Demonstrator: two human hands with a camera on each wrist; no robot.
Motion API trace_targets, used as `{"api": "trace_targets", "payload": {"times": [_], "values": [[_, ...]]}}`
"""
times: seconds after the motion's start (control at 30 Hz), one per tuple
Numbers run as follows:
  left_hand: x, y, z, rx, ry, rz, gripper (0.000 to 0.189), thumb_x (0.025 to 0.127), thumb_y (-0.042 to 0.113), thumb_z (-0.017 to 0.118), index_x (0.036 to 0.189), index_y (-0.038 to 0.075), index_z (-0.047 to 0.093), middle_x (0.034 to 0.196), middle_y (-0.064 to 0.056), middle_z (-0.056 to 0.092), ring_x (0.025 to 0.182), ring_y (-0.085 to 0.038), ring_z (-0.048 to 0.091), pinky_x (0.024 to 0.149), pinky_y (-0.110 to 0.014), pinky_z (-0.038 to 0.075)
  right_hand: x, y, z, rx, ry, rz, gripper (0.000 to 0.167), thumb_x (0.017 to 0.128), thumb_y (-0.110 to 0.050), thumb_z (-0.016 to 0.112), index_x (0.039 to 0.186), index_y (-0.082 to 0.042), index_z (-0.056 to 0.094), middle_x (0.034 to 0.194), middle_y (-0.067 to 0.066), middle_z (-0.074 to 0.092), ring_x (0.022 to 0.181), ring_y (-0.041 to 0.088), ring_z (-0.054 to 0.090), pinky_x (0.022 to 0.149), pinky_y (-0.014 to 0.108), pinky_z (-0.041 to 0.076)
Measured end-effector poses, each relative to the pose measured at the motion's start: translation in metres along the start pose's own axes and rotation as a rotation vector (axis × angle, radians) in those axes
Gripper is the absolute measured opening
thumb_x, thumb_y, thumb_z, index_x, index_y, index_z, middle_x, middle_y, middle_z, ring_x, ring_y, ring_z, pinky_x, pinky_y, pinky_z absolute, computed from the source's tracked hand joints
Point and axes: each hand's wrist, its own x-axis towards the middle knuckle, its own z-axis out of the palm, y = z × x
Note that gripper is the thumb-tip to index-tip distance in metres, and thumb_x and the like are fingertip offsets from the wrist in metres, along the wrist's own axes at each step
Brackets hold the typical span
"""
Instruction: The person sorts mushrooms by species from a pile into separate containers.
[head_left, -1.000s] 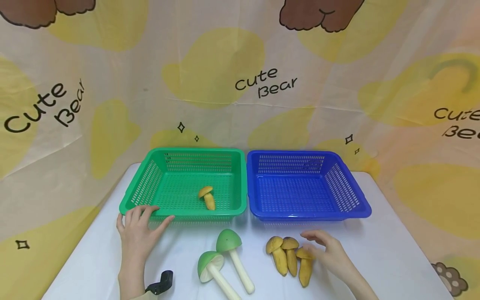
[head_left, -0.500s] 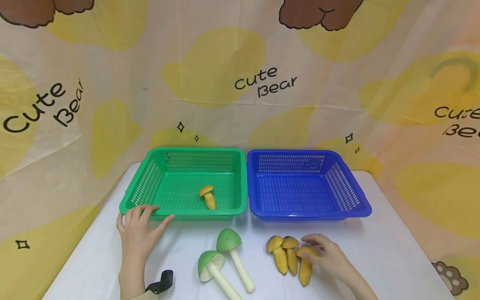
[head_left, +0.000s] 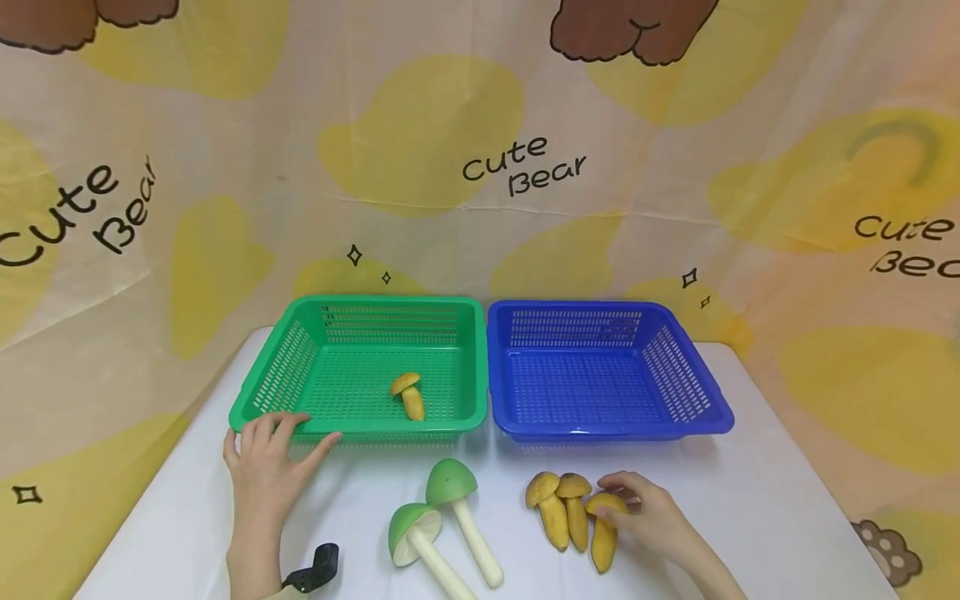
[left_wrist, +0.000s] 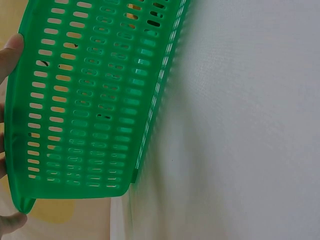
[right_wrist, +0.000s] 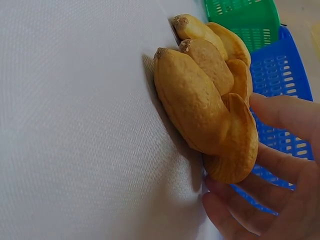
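Note:
My left hand (head_left: 262,475) holds the front-left rim of a green plastic basket (head_left: 480,367), fingers over the rim and thumb along its front. In the left wrist view the fingertips (left_wrist: 11,52) show at the rim of the basket's slotted wall. One yellow-brown mushroom (head_left: 412,402) lies inside that basket. On the white cloth, my right hand (head_left: 652,517) pinches the cap of the rightmost of three yellow-brown mushrooms (right_wrist: 190,105), thumb on one side and fingers around the other. The other two mushrooms (head_left: 552,521) lie close beside it.
A blue plastic basket (head_left: 600,431) stands right of the green one. Two green-capped mushrooms with white stems (head_left: 476,542) lie on the cloth between my hands. A black device (head_left: 318,568) is strapped at my left wrist. A printed curtain (head_left: 420,133) hangs behind.
My right hand has closed in on the rightmost mushroom's cap, its thumb now over it. My left hand stays on the green basket. The head view has shifted slightly.

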Motion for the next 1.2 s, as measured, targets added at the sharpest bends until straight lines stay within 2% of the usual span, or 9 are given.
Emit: {"api": "trace_targets", "payload": {"times": [0.2, 0.3, 0.5, 0.73, 1.0, 1.2], "values": [[-0.0009, 0.0003, 0.0001, -0.002, 0.013, 0.007, 0.047, 0.067, 0.032, 0.083, 0.103, 0.009, 0.065, 0.109, -0.015, 0.057, 0.112, -0.039, 0.044, 0.108, -0.071, 0.013, -0.0009, 0.0008, -0.0006, 0.005, 0.001, -0.031, 0.036, 0.082, -0.028, 0.073, 0.111, -0.007, 0.065, 0.109, 0.005, 0.069, 0.097, 0.024, 0.066, 0.081, 0.026, 0.055], [-0.0012, 0.0, 0.0007, -0.003, 0.016, 0.011, 0.047, 0.067, 0.033, 0.083, 0.103, 0.009, 0.065, 0.109, -0.015, 0.057, 0.112, -0.039, 0.044, 0.108, -0.071, 0.014, -0.0007, 0.0011, -0.0002, 0.005, 0.007, -0.026, 0.035, 0.082, -0.026, 0.073, 0.11, -0.007, 0.065, 0.108, 0.005, 0.069, 0.096, 0.022, 0.066, 0.08, 0.025, 0.055], [-0.0019, -0.0001, 0.0012, -0.007, 0.018, 0.01, 0.048, 0.067, 0.033, 0.083, 0.104, 0.009, 0.065, 0.11, -0.016, 0.058, 0.112, -0.039, 0.044, 0.109, -0.071, 0.012, -0.0002, 0.0013, 0.0003, 0.013, 0.01, -0.007, 0.034, 0.082, -0.025, 0.074, 0.109, -0.007, 0.066, 0.107, 0.006, 0.069, 0.096, 0.025, 0.066, 0.08, 0.024, 0.055], [-0.0012, -0.0001, 0.0004, -0.006, 0.021, 0.021, 0.048, 0.069, 0.038, 0.081, 0.104, 0.009, 0.065, 0.11, -0.015, 0.058, 0.112, -0.039, 0.045, 0.109, -0.071, 0.013, 0.0004, 0.0006, -0.0019, 0.001, 0.006, 0.01, 0.033, 0.081, -0.026, 0.074, 0.109, -0.008, 0.066, 0.106, 0.004, 0.069, 0.092, 0.015, 0.065, 0.079, 0.023, 0.055], [-0.0008, 0.0007, -0.0001, -0.004, 0.01, 0.01, 0.048, 0.068, 0.035, 0.082, 0.104, 0.009, 0.065, 0.11, -0.016, 0.058, 0.113, -0.04, 0.044, 0.108, -0.071, 0.013, -0.0015, -0.003, -0.0061, 0.008, 0.024, -0.001, 0.034, 0.082, -0.028, 0.073, 0.108, -0.008, 0.066, 0.104, 0.003, 0.069, 0.09, 0.009, 0.063, 0.078, 0.022, 0.055], [-0.001, 0.001, -0.0004, -0.002, -0.002, -0.001, 0.047, 0.068, 0.032, 0.083, 0.105, 0.009, 0.064, 0.111, -0.016, 0.057, 0.114, -0.039, 0.043, 0.109, -0.071, 0.012, -0.0002, -0.0065, -0.0087, -0.025, 0.063, -0.057, 0.034, 0.082, -0.027, 0.074, 0.107, -0.006, 0.067, 0.102, 0.004, 0.069, 0.087, 0.002, 0.06, 0.076, 0.022, 0.055]]}}
